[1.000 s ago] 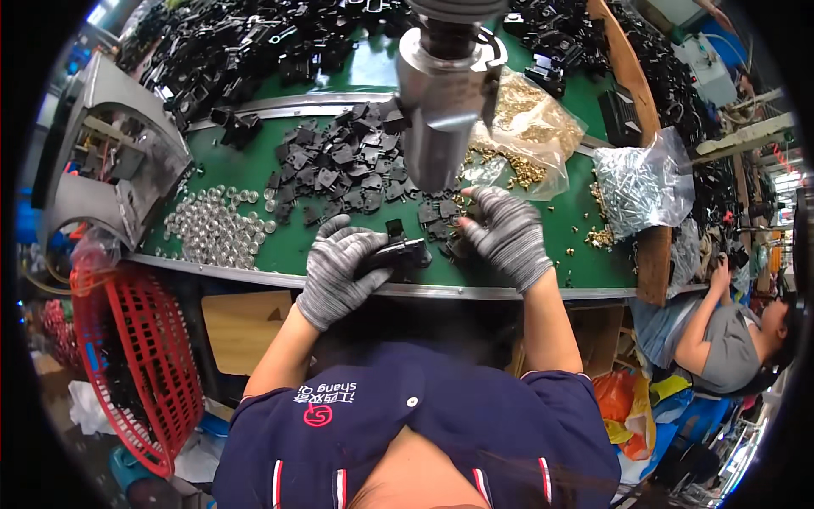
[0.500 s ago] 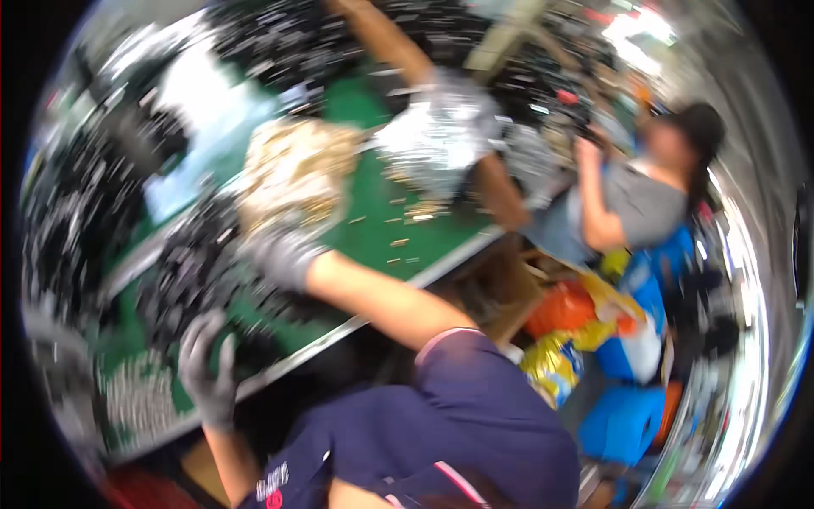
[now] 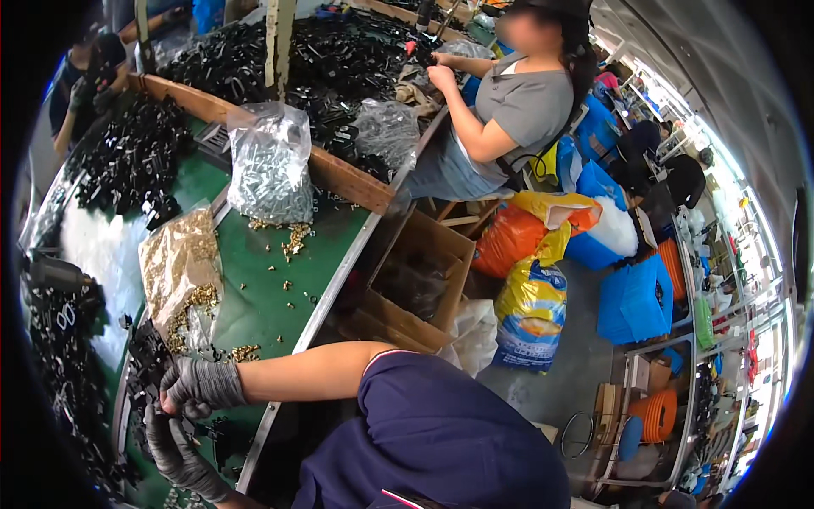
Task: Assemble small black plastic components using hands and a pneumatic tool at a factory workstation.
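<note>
My two hands, in grey gloves, meet over a heap of small black parts (image 3: 148, 356) at the lower left of the green worktable. My right hand (image 3: 202, 386) is closed, its fingertips pinched together; whatever lies between them is too small to name. Just below, my left hand (image 3: 176, 458) has its thumb and fingers apart, with fingertips close to the right hand's. Past my right hand lies an open clear bag of brass-coloured fittings (image 3: 180, 259), some spilling out of its near end. Loose brass pieces (image 3: 246, 353) lie beside my right wrist.
A clear bag of silvery metal parts (image 3: 270, 174) stands farther back against a wooden divider (image 3: 352, 180). Black parts are heaped beyond it and at left. A co-worker (image 3: 526, 106) sits across at right. A cardboard box (image 3: 424, 271) and a yellow sack (image 3: 532, 314) stand beside the table.
My hands, apart before, have come together over the black parts, and my right hand has left the bag of brass fittings. An arm handling the silvery bag has gone. The view has turned.
</note>
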{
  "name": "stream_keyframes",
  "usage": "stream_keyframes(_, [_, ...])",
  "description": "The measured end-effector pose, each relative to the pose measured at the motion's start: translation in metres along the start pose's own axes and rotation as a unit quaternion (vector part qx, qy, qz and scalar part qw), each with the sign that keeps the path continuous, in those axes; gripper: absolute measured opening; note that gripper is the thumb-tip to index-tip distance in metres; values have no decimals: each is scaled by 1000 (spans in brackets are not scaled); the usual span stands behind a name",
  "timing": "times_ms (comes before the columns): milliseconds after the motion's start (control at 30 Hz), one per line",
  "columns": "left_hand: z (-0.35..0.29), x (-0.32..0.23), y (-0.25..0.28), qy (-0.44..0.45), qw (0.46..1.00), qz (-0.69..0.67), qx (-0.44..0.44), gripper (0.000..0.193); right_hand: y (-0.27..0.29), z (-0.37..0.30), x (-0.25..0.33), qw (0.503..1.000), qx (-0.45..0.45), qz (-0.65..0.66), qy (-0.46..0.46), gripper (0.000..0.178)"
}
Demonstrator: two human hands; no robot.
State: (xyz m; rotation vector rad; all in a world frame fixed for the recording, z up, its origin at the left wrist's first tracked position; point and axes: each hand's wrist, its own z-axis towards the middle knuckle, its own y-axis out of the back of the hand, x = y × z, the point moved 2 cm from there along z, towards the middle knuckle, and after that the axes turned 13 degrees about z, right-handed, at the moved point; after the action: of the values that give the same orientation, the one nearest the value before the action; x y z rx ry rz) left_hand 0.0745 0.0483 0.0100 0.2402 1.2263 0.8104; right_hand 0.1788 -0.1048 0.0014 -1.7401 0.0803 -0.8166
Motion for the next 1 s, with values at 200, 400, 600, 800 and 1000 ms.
stream_keyframes(200, [-10,11,3,-69,992,108,9,42,2,6,-27,994,-61,-67,60,5])
stream_keyframes(400, [2,26,0,-33,999,-8,14,43,-1,18,-14,894,15,-359,269,12])
stream_keyframes(600, [-22,-3,47,92,985,-102,-108,33,41,12,32,476,-36,-841,256,21])
stream_keyframes(800, [-65,-36,37,136,986,-90,-45,19,63,17,50,437,-43,-880,178,21])
stream_keyframes(1000, [-56,-48,10,43,995,9,-91,18,31,21,56,438,-76,-896,-3,18])
